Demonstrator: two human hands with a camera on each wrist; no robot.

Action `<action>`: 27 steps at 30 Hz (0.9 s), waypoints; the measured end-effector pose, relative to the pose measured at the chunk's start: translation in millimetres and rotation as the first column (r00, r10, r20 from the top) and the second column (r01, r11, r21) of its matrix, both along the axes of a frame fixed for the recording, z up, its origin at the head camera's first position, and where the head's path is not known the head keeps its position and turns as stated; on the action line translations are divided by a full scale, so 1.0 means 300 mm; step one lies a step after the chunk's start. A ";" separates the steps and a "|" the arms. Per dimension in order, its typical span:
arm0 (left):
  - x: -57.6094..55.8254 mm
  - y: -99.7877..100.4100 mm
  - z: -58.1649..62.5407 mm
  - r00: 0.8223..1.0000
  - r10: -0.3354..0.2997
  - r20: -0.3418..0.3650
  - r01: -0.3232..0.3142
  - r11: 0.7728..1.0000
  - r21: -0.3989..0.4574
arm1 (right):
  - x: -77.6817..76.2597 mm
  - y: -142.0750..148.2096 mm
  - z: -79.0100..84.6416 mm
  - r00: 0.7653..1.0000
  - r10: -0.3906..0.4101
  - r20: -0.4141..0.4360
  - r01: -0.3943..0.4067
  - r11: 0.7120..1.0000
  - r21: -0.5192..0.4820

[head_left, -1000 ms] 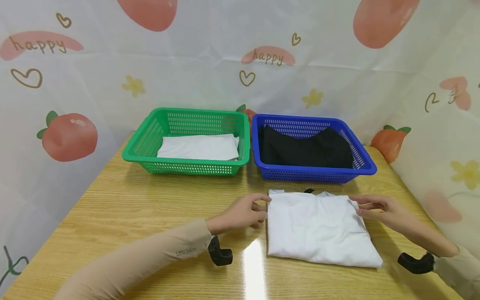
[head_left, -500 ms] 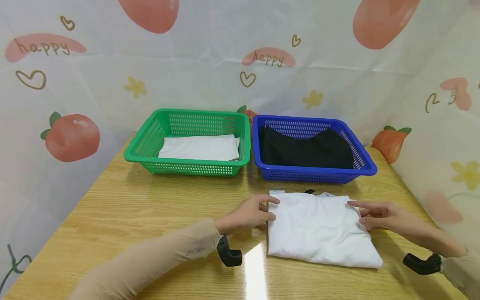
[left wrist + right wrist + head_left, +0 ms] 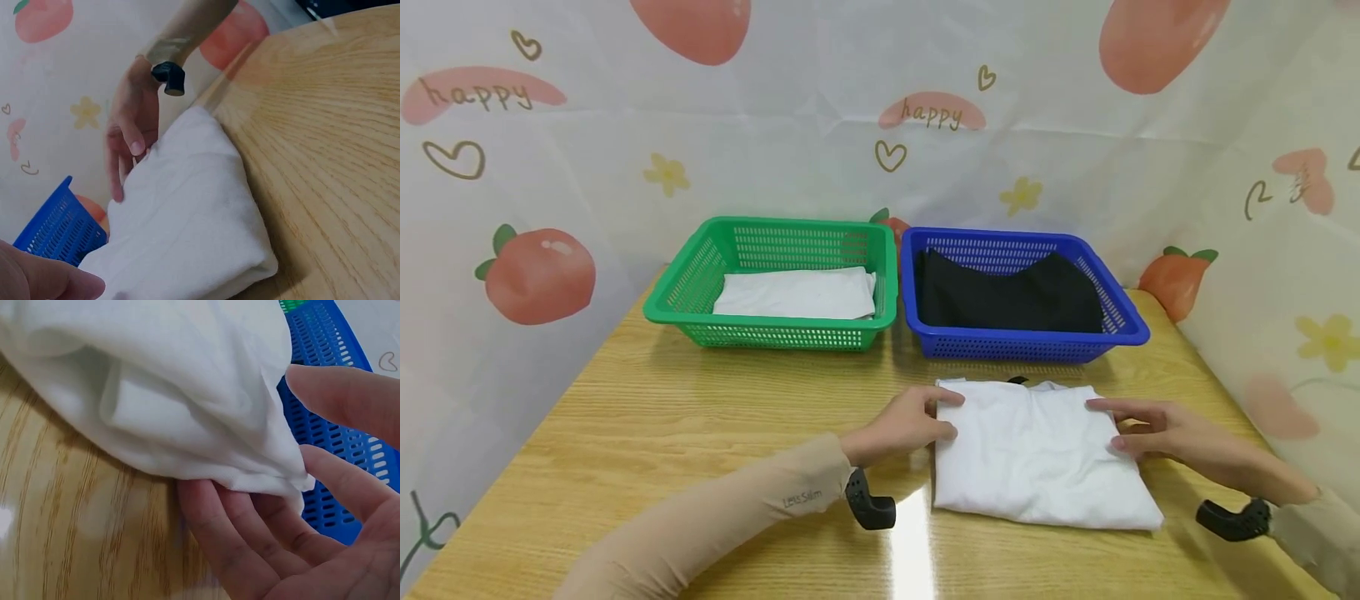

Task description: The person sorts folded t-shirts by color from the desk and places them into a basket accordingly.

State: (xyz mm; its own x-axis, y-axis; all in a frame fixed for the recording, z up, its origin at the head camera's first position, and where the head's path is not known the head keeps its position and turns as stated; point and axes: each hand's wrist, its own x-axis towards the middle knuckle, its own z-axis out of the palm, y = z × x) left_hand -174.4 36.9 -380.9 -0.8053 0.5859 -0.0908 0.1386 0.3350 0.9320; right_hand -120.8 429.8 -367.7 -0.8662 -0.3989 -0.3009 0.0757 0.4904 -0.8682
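Note:
A folded white shirt [image 3: 1037, 458] lies on the table below the blue basket, a small black tag showing at its far edge. My left hand [image 3: 910, 425] is at its left side, index finger and thumb over the cloth, the other fingers hidden beneath. On the opposite side, my right hand [image 3: 1172, 437] holds the right edge, index finger and thumb on top. In the right wrist view several fingers of the right hand [image 3: 312, 550] are tucked under the hem of the shirt [image 3: 187, 425]. Only the left thumb [image 3: 56, 278] shows in the left wrist view.
At the back left stands a green basket [image 3: 775, 333] with a folded white cloth [image 3: 793, 293] in it. Beside it, a blue basket [image 3: 1015, 346] contains black cloth [image 3: 1007, 296]. A fruit-print curtain [image 3: 790, 150] hangs behind the wooden table [image 3: 715, 417].
My left hand has moved right onto the shirt's left edge. My right hand has slid slightly left over its right edge. The shirt has stayed flat in place.

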 end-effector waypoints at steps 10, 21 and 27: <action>-0.008 0.002 -0.001 1.000 -0.012 0.004 0.012 1.000 0.020 | -0.019 -0.038 -0.003 0.998 -0.027 0.050 0.028 0.999 -0.035; -0.013 -0.066 0.003 0.996 -0.043 -0.073 0.043 0.999 -0.005 | -0.021 -0.108 0.000 0.999 -0.021 0.030 0.024 0.991 -0.133; -0.010 -0.171 0.030 0.996 -0.063 -0.071 0.068 0.995 0.069 | -0.027 -0.200 0.041 0.999 0.005 -0.036 -0.013 0.979 -0.203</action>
State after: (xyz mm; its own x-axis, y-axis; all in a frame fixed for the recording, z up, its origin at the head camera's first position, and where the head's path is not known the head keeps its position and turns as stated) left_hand -177.4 -14.4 -372.0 -0.7681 0.6403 0.0069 0.2223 0.2565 0.9406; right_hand -128.9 369.9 -355.3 -0.8710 -0.4563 -0.1821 0.0395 0.3044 -0.9517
